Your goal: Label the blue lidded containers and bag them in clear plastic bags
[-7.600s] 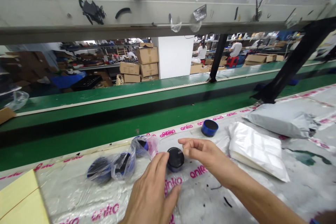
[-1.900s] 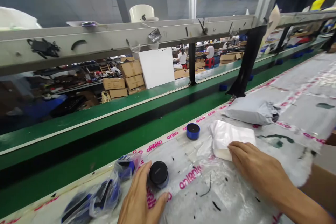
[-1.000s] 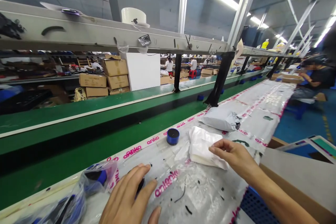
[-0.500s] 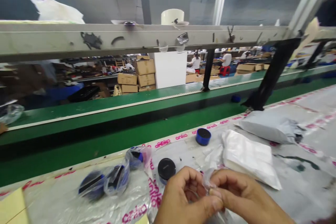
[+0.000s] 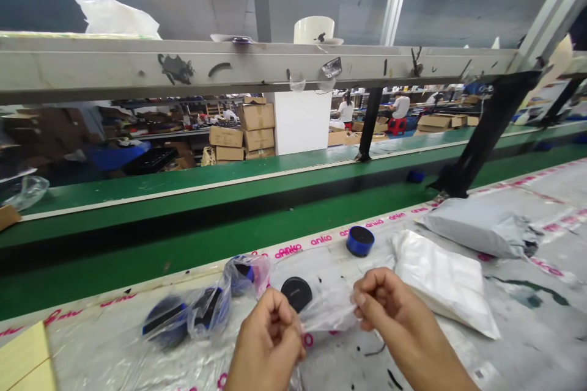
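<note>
A clear plastic bag is stretched between my two hands. My left hand pinches one side of it, and my right hand pinches the other. Just beyond the bag lies a round black-topped piece, partly behind the film. Farther back stands a blue round piece with a black top, unwrapped. Left of my left hand are several similar blue and black pieces in clear bags, one of them a bagged piece. A stack of white plastic bags sits beyond my right hand.
A grey plastic packet rests at the right. Behind the film-covered table runs a green conveyor belt, with a metal beam above it and a black post at right. Yellow card lies at lower left. Two people sit far back.
My hands have moved apart, the left one leftward, and the bag that was bunched between my fingers is now spread out. The view has shifted slightly.
</note>
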Demonstrator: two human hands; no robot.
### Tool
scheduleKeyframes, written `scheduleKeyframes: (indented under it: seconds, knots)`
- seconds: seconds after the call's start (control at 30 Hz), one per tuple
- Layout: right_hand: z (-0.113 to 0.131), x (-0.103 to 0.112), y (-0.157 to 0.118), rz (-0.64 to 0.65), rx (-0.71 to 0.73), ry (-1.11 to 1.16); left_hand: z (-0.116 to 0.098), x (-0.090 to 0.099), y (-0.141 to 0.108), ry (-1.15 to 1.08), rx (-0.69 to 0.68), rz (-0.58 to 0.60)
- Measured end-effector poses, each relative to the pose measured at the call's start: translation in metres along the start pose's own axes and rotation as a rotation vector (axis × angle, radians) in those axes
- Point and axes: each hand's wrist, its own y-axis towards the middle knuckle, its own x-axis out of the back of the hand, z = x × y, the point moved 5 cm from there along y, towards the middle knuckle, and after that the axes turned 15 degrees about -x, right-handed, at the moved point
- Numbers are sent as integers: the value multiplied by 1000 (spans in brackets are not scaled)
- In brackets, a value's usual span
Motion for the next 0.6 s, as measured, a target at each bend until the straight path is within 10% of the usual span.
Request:
scheduleKeyframes:
  seconds: [0.23, 0.47, 0.6]
  knots:
    - [29, -18, -20, -228, 662, -636, -38, 10, -3, 784, -724, 187]
    - [31, -36, -29, -221, 747, -926, -46, 5, 1, 1269, -920, 189]
    - [24, -53, -41, -179, 807, -1007, -51, -1, 3, 1100, -884, 183]
